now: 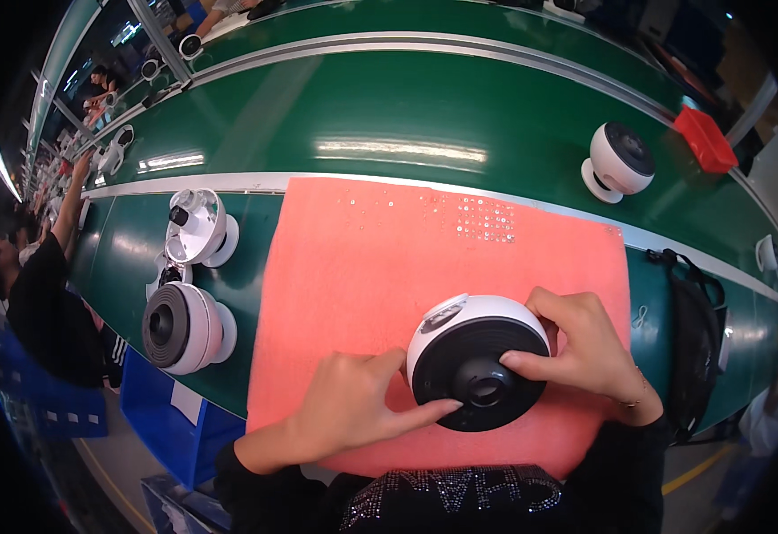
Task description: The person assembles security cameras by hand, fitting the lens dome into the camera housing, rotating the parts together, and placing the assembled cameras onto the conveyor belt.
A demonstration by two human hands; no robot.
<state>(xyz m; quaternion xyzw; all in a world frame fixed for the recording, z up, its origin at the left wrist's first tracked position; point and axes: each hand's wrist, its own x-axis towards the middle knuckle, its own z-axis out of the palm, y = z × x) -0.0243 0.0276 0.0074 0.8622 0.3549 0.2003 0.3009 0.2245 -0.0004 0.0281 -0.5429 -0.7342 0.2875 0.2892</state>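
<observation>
Over the pink mat [344,294], I hold a round white camera [460,356] with a black stepped front and a protruding lens; the front faces up toward me. My left hand [353,396] grips its left side, thumb laid across the black face below the lens, other fingers partly hidden. My right hand [580,347] is closed round its right edge, with the thumb pressing near the lens. A pale round piece [443,313] juts from the housing's upper left. Along the mat's far edge lie many small screws [485,220], several in neat rows.
Left of the mat stand a camera [180,327] and an opened white housing [200,227]. Another camera [618,162] rests on the green belt [362,116] beyond, near a red bin [705,140]. A black bag [696,347] lies right; a blue bin [171,418] sits lower left. People work at far left.
</observation>
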